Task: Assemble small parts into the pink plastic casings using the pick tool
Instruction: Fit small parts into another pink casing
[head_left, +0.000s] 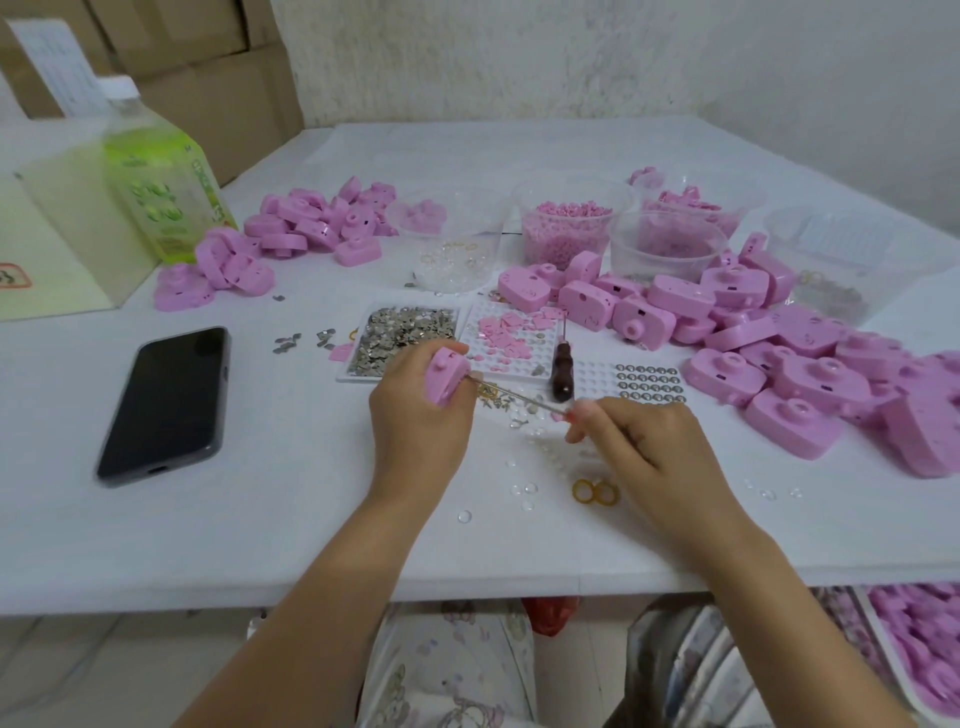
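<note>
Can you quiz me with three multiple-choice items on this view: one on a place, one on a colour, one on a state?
1. Where does the phone lie? A) left of the hands B) right of the hands C) in a tub
2. What colour is the casing in the left hand? A) white B) green C) pink
3. What is the right hand doing? A) resting empty B) holding the pick tool C) gripping the bottle

Answers: 1 A, it lies on the table's left side. 2 C, plainly pink. 3 B, the fingers pinch the tool, whose tip reaches the casing.
</note>
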